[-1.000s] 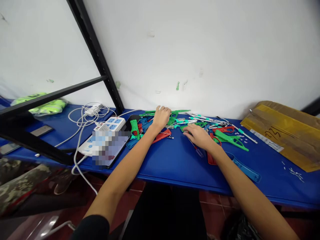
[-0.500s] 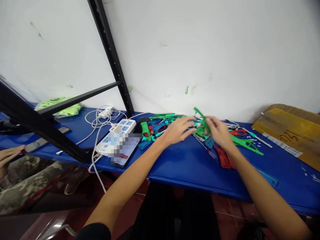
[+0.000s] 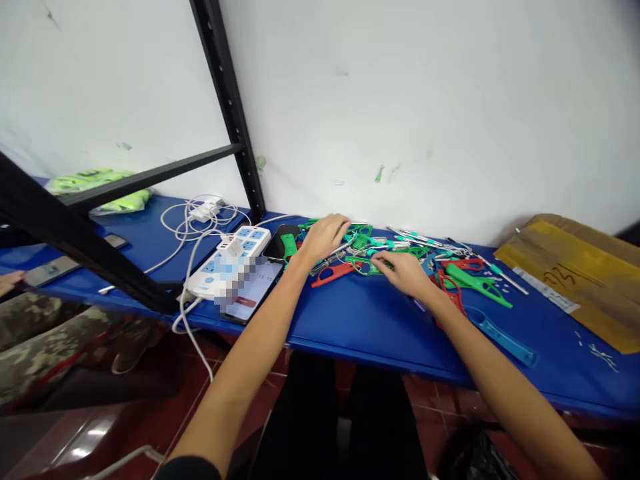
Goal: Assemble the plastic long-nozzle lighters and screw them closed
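Note:
My left hand (image 3: 326,239) is over the left part of a heap of small plastic and metal parts, its fingers bent downward with a gap beside the thumb. Nothing shows in it, though some fingertips are hidden. My right hand (image 3: 404,273) has thumb and fingers closed at the edge of a green plastic casing (image 3: 367,266) with a loop-shaped opening. A red casing (image 3: 336,274) lies in front of my left hand. Metal rods with teal ends (image 3: 420,239) lie behind my right hand. Near my right forearm are a bright green casing (image 3: 475,283) and a blue casing (image 3: 505,339).
A white power strip (image 3: 213,272) with cables and a lit phone (image 3: 254,290) lie at the left. A black metal rack post (image 3: 230,100) stands behind them. A taped cardboard box (image 3: 575,277) is on the right. Another person's hand (image 3: 9,282) rests at the far left.
My left hand has moved left and back over the heap. My right hand has lowered and moved slightly left, its raised green piece no longer upright. The red casing now shows in front. The view has shifted slightly.

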### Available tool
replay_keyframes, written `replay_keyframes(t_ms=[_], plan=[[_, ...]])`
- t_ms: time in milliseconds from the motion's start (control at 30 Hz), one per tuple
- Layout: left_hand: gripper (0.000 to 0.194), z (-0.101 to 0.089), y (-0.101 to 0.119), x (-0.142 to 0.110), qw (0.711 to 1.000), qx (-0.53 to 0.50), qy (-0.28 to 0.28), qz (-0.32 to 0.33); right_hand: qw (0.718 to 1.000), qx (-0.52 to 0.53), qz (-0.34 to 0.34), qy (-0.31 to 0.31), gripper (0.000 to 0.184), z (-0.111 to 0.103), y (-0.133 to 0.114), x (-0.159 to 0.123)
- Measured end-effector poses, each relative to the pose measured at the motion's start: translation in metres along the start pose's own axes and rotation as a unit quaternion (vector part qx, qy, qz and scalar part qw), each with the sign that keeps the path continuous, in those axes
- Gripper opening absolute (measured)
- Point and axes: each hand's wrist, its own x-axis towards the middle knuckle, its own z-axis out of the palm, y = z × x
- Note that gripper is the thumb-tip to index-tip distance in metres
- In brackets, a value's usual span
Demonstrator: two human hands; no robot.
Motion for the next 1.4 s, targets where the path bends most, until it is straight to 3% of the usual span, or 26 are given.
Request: replay_keyframes(t_ms=[200, 300, 533, 700, 867, 1000, 1200, 1400], plan=[[0.03, 0.005, 0.003, 0.0, 0.997, 0.012, -0.075, -0.001, 0.985, 0.094, -0.061, -0.128, 0.039, -0.006, -0.008, -0.011], [0.031, 0.002, 0.0, 0.001, 0.994, 0.015, -0.106, -0.005, 0.982, 0.095, -0.074, -0.145, 0.032, -0.004, -0.009, -0.011], [0.028, -0.002, -0.01, -0.001, 0.984, 0.024, -0.166, -0.057, 0.999, 0.002, 0.031, 0.023, 0.04, -0.033, 0.032, -0.01], [0.018, 0.006, -0.016, -0.004, 0.971, 0.035, -0.222, -0.086, 0.997, -0.024, 0.059, 0.049, 0.037, -0.034, 0.056, -0.012], [0.019, 0.005, -0.014, -0.003, 0.974, -0.003, -0.203, -0.099, 0.997, -0.01, 0.045, 0.061, 0.035, -0.026, 0.054, -0.009], [0.03, -0.003, -0.005, 0.0, 0.975, -0.099, -0.178, -0.092, 0.995, 0.022, 0.032, 0.087, 0.036, -0.026, 0.05, -0.008], [0.036, -0.004, 0.017, 0.0, 0.946, -0.262, -0.177, -0.072, 0.986, 0.119, 0.024, 0.11, 0.047, -0.014, 0.038, -0.005], [0.035, 0.004, 0.03, -0.002, 0.921, -0.337, -0.182, -0.063, 0.968, 0.22, 0.061, 0.109, 0.054, -0.003, 0.033, -0.001]])
